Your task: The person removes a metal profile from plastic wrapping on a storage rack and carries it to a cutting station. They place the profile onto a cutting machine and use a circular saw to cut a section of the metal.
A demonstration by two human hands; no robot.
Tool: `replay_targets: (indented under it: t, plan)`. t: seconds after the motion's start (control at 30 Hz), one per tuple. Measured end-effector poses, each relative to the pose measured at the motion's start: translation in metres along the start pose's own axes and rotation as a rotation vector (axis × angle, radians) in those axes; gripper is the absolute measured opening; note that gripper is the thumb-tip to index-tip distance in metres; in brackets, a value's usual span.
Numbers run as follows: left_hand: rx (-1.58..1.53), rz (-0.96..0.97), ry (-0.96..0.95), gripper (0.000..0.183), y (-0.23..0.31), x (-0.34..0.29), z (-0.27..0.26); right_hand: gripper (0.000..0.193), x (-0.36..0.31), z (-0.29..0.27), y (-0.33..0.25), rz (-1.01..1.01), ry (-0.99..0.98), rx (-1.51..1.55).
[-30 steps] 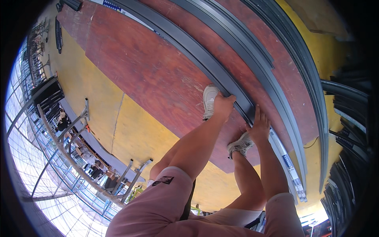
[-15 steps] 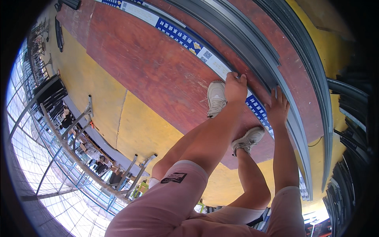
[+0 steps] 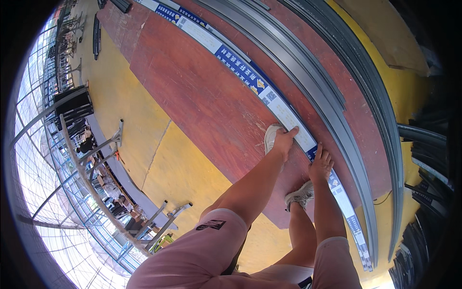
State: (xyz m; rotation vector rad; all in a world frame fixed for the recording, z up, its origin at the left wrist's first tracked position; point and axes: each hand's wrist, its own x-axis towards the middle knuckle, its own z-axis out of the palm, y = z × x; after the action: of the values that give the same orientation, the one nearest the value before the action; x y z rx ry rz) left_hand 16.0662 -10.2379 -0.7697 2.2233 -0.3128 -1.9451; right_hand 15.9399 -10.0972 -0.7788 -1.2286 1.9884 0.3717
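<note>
A red board point(image 3: 202, 106) lies on the yellow floor point(image 3: 178, 161), and the work is hemmed in along both sides. Grey profiles point(image 3: 347, 144) run lengthwise just past the strip point(image 3: 285, 113), and dark profiles point(image 3: 369, 72) curve along the board's outer side beyond them. A second strip point(image 3: 192, 18), blue-edged, lies close beside the first near the top of the view. On the near side, the left shoe point(image 3: 271, 137) and right shoe point(image 3: 299, 195) stand on the board close to the strip, each partly behind a forearm. A brown sheet point(image 3: 390, 33) fills the upper right corner, more dark lengths point(image 3: 423, 231) crowd the lower right, and a metal stand point(image 3: 169, 222) sits well apart at lower left. The strip, blue and white on its upper face, lies on the board, its long axis slanting from upper left to lower right; the lens bows it. The left hand point(image 3: 284, 143) grasps its near edge. The right hand point(image 3: 321, 166) has its fingers over it farther down; whether they grip cannot be told, nor whether the blue-and-white stretch beyond is the same piece.
</note>
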Motion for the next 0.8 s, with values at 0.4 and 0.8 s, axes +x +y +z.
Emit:
replay_targets:
  t: [0.4,0.8]
  plan:
    - [-0.517,0.186,-0.288,0.040,0.091,-0.250,-0.053,0.111,-0.280,-0.193,0.033,-0.188,0.134,0.242]
    - [-0.645,0.356,-0.314,0.034,0.100,-0.455,-0.078,0.097,-0.670,-0.293,0.176,0.266,0.081,-0.040]
